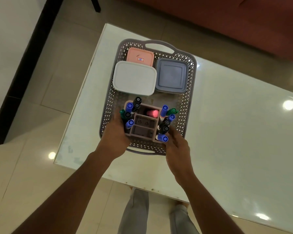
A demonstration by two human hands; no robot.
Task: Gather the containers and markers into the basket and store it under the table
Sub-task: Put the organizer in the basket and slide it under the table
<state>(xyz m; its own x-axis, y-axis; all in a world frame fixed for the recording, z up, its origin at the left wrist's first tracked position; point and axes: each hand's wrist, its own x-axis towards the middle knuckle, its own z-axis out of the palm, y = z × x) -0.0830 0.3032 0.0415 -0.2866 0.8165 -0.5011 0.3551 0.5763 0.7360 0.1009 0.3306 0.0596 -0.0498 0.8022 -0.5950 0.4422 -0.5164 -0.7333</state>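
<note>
1. The basket (pixel 190 76) is a grey plastic tray with lattice-pierced walls and a slot handle at each short end. It lies on the glossy white surface (pixel 227 119), near the surface's left edge. Its long axis runs away from the person, with the far end leaning slightly right.
2. Three lidded, round-cornered containers fill its far half. A labelled pink container (pixel 140 55) sits at the back left. A matte white container (pixel 134 78) lies in front of it, overlapping its near edge. A blue-grey container (pixel 172 76) sits just beside the white one, on the right.
3. A mauve compartmented organiser (pixel 143 128) occupies the near half, its long axis parallel to the basket's.
4. The markers (pixel 164 109) stand in its side pockets, caps up and fanned outward. The caps are blue, black and green.
5. The left hand (pixel 115 135) grasps the organiser's left side and the right hand (pixel 176 146) its right side. The fingertips appear to be hidden among the markers.
6. I cannot tell whether the organiser's base touches the basket floor.
</note>
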